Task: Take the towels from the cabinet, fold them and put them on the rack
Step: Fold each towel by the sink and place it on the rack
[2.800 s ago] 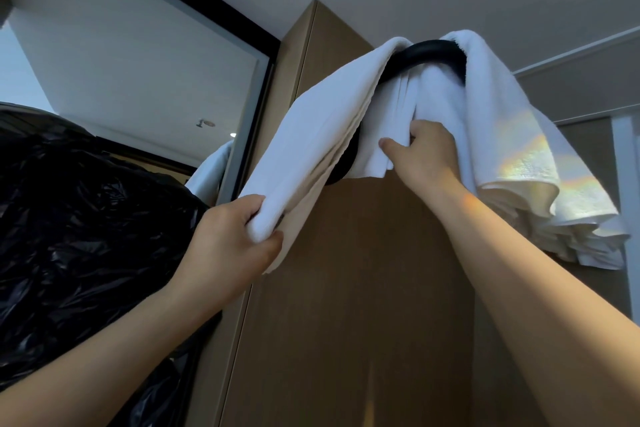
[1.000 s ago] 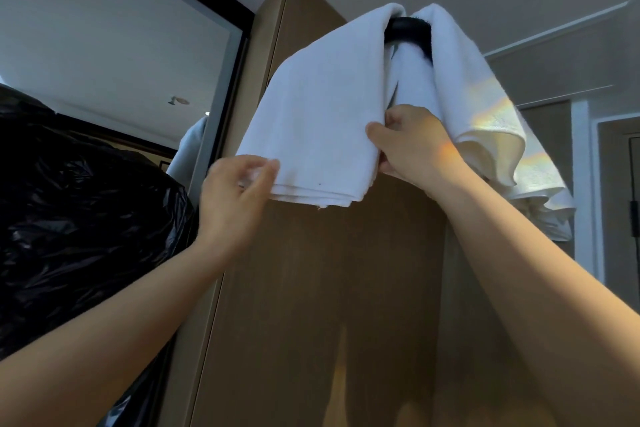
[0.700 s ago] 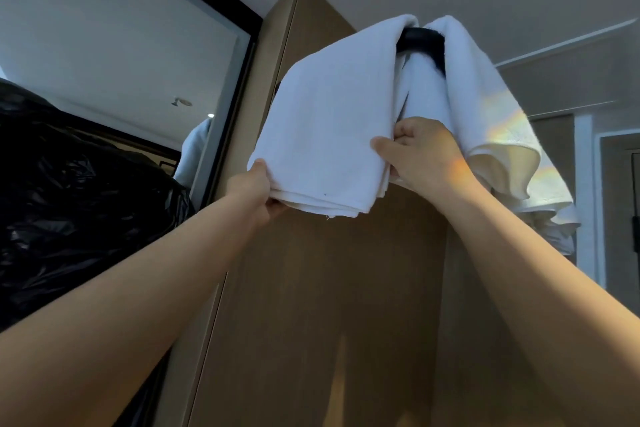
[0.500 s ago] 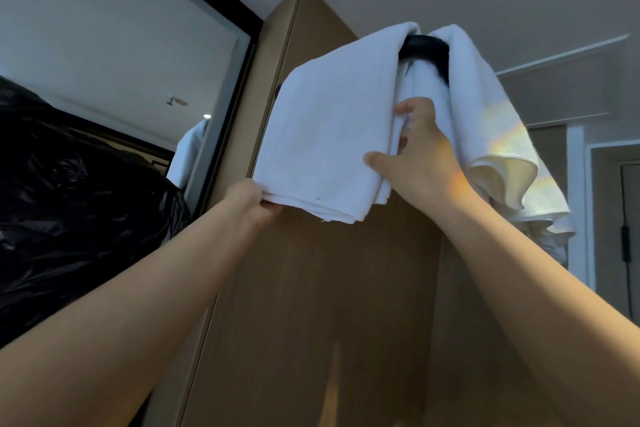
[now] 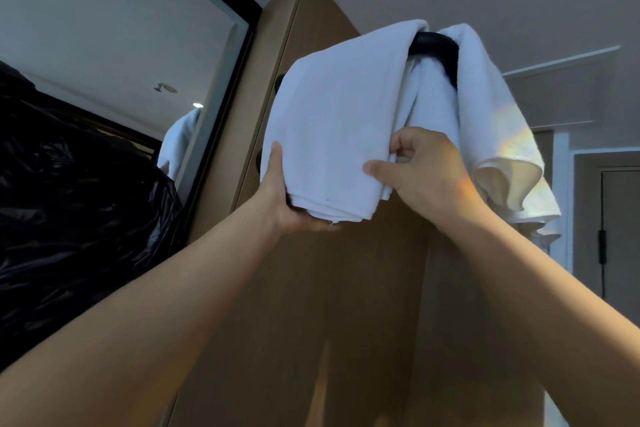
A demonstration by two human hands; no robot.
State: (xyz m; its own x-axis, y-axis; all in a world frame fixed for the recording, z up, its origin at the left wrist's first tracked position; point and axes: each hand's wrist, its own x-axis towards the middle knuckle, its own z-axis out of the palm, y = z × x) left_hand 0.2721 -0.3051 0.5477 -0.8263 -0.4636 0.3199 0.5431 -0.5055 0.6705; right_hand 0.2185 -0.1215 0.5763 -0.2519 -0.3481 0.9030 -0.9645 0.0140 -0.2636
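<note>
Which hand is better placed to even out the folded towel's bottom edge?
Left, probably: the left hand cups the bottom edge of the folded towel; the right hand pinches its side edge higher up.

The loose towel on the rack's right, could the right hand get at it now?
Likely yes: the loose towel hangs beside the right hand with nothing between, but that hand pinches the folded towel and must let go first.

You can read no text, label, brand, number or sign here: none shows on the white folded cloth towel (image 5: 332,121), the tan wooden cabinet (image 5: 363,288) or the black plastic sheeting (image 5: 69,201).
</note>
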